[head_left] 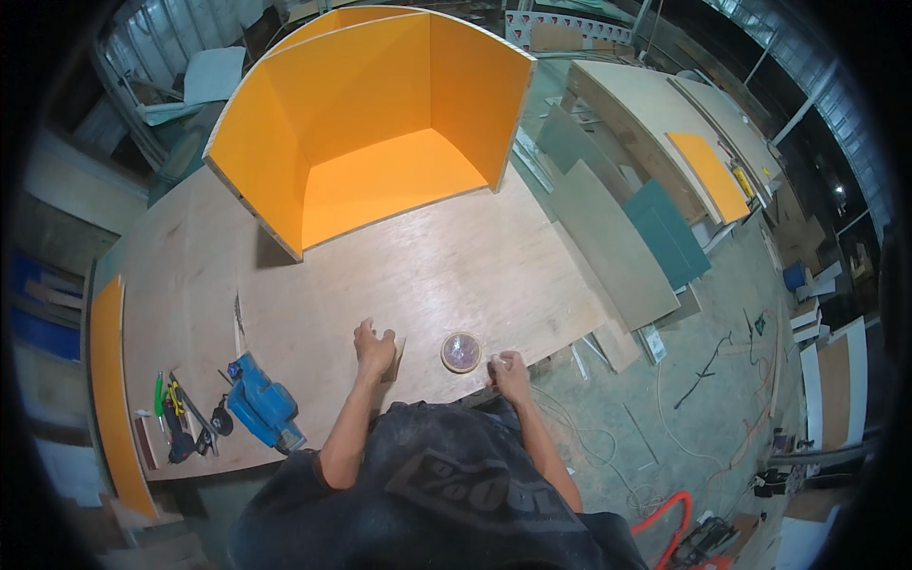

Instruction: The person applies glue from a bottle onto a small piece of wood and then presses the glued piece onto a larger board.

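At the near edge of the wooden worktable point(332, 294), my left hand point(373, 350) rests with bent fingers, the thumb standing apart. Beside its palm lies a small flat piece of light wood point(395, 361), partly covered by the hand. A round roll of tape point(462, 351) lies flat between my two hands, touching neither. To the right of the roll, my right hand point(510, 375) is at the table's edge with its fingers curled together. A small pale bit shows at those fingertips, too small to name.
An orange-lined open box point(394, 180) stands on the table's far side. At left lie a blue power planer point(261, 401), several hand tools point(179, 418) and an orange panel point(114, 389). Boards point(608, 247) lean at right. Cables point(608, 446) cross the floor.
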A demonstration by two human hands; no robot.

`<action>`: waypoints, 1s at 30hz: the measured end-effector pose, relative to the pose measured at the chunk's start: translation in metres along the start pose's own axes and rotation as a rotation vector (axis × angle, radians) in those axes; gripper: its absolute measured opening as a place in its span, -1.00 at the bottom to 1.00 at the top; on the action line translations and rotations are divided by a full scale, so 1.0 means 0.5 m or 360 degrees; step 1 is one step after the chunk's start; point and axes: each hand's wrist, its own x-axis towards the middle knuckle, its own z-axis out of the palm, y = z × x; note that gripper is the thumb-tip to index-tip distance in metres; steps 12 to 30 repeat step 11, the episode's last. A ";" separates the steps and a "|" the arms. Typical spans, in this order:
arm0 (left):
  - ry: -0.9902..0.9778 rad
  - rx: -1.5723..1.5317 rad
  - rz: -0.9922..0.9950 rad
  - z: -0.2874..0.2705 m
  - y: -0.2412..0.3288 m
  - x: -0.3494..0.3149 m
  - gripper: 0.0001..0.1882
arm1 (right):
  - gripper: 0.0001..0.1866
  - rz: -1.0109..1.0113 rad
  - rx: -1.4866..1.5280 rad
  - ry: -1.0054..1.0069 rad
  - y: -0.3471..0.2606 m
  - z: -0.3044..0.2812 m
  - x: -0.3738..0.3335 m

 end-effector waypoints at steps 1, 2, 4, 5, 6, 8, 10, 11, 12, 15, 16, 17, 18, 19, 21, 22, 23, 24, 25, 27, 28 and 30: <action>-0.0015 -0.0081 0.0068 -0.023 0.063 -0.013 -0.43 | -0.71 -0.0208 -0.0272 0.0292 0.019 -0.023 0.007; -0.0025 -0.0157 0.0130 -0.054 0.115 -0.022 -0.47 | -0.73 -0.0411 -0.0548 0.0573 0.032 -0.047 0.007; -0.0077 -0.0436 0.0190 -0.086 0.164 -0.013 -0.59 | -0.62 -0.0475 -0.0455 0.0652 -0.028 -0.124 0.000; -0.0083 -0.0574 0.0195 -0.107 0.178 -0.008 -0.64 | -0.58 -0.0451 -0.0342 0.0638 -0.107 -0.156 -0.024; -0.0129 -0.0707 0.0237 -0.135 0.203 -0.006 -0.69 | -0.54 -0.0425 -0.0230 0.0626 -0.207 -0.195 -0.067; -0.0257 -0.0966 0.0354 -0.197 0.280 -0.011 -0.76 | -0.61 -0.0847 -0.0038 0.0778 -0.355 -0.284 -0.159; -0.0316 -0.1152 0.0474 -0.254 0.374 -0.031 -0.79 | -0.75 -0.1251 -0.0046 0.1068 -0.446 -0.385 -0.274; -0.0347 -0.1232 0.0532 -0.282 0.417 -0.048 -0.80 | -0.80 -0.1617 -0.0018 0.1061 -0.523 -0.415 -0.364; -0.0347 -0.1232 0.0532 -0.282 0.417 -0.048 -0.80 | -0.80 -0.1617 -0.0018 0.1061 -0.523 -0.415 -0.364; -0.0347 -0.1232 0.0532 -0.282 0.417 -0.048 -0.80 | -0.80 -0.1617 -0.0018 0.1061 -0.523 -0.415 -0.364; -0.0347 -0.1232 0.0532 -0.282 0.417 -0.048 -0.80 | -0.80 -0.1617 -0.0018 0.1061 -0.523 -0.415 -0.364; -0.0347 -0.1232 0.0532 -0.282 0.417 -0.048 -0.80 | -0.80 -0.1617 -0.0018 0.1061 -0.523 -0.415 -0.364; -0.0347 -0.1232 0.0532 -0.282 0.417 -0.048 -0.80 | -0.80 -0.1617 -0.0018 0.1061 -0.523 -0.415 -0.364; -0.0347 -0.1232 0.0532 -0.282 0.417 -0.048 -0.80 | -0.80 -0.1617 -0.0018 0.1061 -0.523 -0.415 -0.364; -0.0347 -0.1232 0.0532 -0.282 0.417 -0.048 -0.80 | -0.80 -0.1617 -0.0018 0.1061 -0.523 -0.415 -0.364; -0.0347 -0.1232 0.0532 -0.282 0.417 -0.048 -0.80 | -0.80 -0.1617 -0.0018 0.1061 -0.523 -0.415 -0.364; -0.0347 -0.1232 0.0532 -0.282 0.417 -0.048 -0.80 | -0.80 -0.1617 -0.0018 0.1061 -0.523 -0.415 -0.364; -0.0347 -0.1232 0.0532 -0.282 0.417 -0.048 -0.80 | -0.80 -0.1617 -0.0018 0.1061 -0.523 -0.415 -0.364; -0.0347 -0.1232 0.0532 -0.282 0.417 -0.048 -0.80 | -0.80 -0.1617 -0.0018 0.1061 -0.523 -0.415 -0.364; -0.0347 -0.1232 0.0532 -0.282 0.417 -0.048 -0.80 | -0.80 -0.1617 -0.0018 0.1061 -0.523 -0.415 -0.364; -0.0347 -0.1232 0.0532 -0.282 0.417 -0.048 -0.80 | -0.80 -0.1617 -0.0018 0.1061 -0.523 -0.415 -0.364; -0.0347 -0.1232 0.0532 -0.282 0.417 -0.048 -0.80 | -0.80 -0.1617 -0.0018 0.1061 -0.523 -0.415 -0.364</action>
